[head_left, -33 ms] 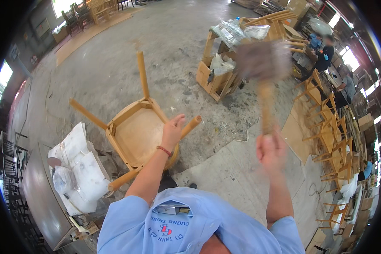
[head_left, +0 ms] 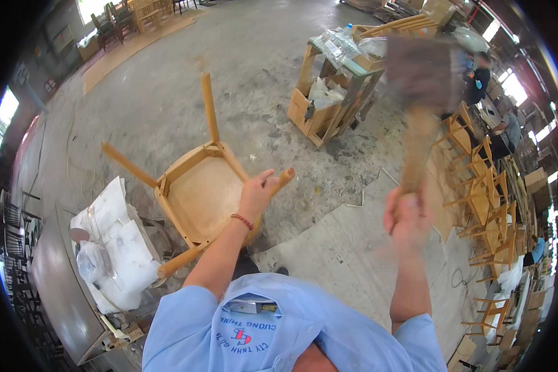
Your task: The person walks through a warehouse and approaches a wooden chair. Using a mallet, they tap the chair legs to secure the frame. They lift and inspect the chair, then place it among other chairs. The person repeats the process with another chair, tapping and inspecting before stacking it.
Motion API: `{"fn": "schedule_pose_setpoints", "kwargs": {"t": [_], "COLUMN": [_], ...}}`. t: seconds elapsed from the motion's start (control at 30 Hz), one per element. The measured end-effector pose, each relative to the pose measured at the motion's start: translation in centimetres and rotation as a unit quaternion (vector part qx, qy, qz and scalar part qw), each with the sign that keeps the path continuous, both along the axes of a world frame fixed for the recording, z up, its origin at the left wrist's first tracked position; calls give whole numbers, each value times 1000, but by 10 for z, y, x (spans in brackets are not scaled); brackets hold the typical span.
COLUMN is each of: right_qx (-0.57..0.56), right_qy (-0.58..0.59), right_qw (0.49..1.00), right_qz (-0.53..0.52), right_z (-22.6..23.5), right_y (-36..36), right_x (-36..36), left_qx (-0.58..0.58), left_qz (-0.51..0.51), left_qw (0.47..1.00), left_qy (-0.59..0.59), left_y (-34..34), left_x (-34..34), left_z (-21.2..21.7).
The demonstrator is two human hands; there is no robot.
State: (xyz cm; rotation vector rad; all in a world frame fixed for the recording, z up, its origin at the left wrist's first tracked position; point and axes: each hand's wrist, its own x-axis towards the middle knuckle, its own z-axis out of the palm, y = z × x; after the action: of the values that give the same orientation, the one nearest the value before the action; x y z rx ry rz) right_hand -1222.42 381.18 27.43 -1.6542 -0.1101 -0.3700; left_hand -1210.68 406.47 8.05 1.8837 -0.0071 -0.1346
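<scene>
Rightward and a little higher goes the mallet (head_left: 420, 113) since the earlier frame, and the right hand (head_left: 409, 217) has shifted slightly right with it; the left hand (head_left: 254, 197) has slid only a little toward the right, while the upturned seat frame (head_left: 208, 186) lies where it was, left of centre; the right hand, right of centre, is closed round the lower end of the wooden handle, its forearm nearly upright from the lower right, the dark, blurred head at the upper right; the left forearm slants up and rightward from the lower middle, a red bracelet (head_left: 242, 221) at its wrist; the left hand is at the frame's right-hand leg (head_left: 283, 180), fingers partly bent and pointing up and right, though I cannot tell whether they grip it; a white padded pile (head_left: 130, 260) sits at the lower left, wooden chairs (head_left: 480, 201) line the right edge.
</scene>
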Motion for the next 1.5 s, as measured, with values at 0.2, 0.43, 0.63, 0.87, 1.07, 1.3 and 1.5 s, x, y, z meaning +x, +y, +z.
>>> {"fn": "schedule_pose_setpoints", "kwargs": {"t": [0.2, 0.43, 0.63, 0.87, 1.07, 1.3, 1.5], "right_qx": [-142, -240, -76, -94, -107, -40, 118], "right_qy": [40, 308, 245, 193, 223, 322, 365], "right_qw": [989, 921, 967, 969, 953, 927, 899], "right_qz": [-14, -3, 5, 122, 174, 190, 210], "right_z": [-100, -125, -114, -65, -57, -45, -59], "right_y": [4, -74, -30, 56, 133, 173, 212], "right_x": [0, -61, -2, 141, 231, 288, 333], "left_qx": [165, 76, -516, -308, -46, 48, -165], "left_qz": [-45, -27, 104, -9, -93, -179, -42], "left_qw": [982, 996, 801, 947, 990, 980, 984], "left_qy": [-81, 37, 285, 87, -97, -68, -48], "left_y": [-28, -15, 29, 25, 49, 96, 121], "left_x": [2, 8, -2, 54, 108, 157, 181], "left_z": [4, 17, -39, 24, 68, 114, 86]}}
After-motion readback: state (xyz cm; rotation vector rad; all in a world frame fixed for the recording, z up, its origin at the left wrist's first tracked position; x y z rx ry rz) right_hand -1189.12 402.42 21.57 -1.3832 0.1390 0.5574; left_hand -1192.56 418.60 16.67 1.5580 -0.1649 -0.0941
